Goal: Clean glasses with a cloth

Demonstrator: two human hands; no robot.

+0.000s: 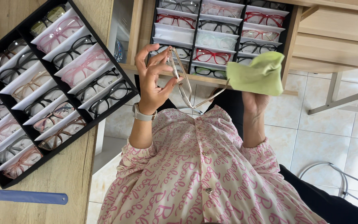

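My left hand (pixel 152 79) pinches a pair of clear-framed glasses (pixel 182 81) by one side of the front, with the temples unfolded and pointing toward my chest. A pale watch (pixel 142 114) sits on that wrist. My right hand (pixel 252 104) grips a light green cleaning cloth (pixel 260 74), which drapes over the fingers and hides most of them. The cloth is just to the right of the glasses, close to one temple tip. Both hands are raised in front of an open drawer.
The wooden drawer holds a black tray (pixel 285 47) with several glasses in red, black, green and clear frames. At the left, a second black tray (pixel 83 133) of several glasses lies on a wooden table. A blue strip (pixel 21 196) lies near the table's edge. Tiled floor and metal legs (pixel 332 93) are on the right.
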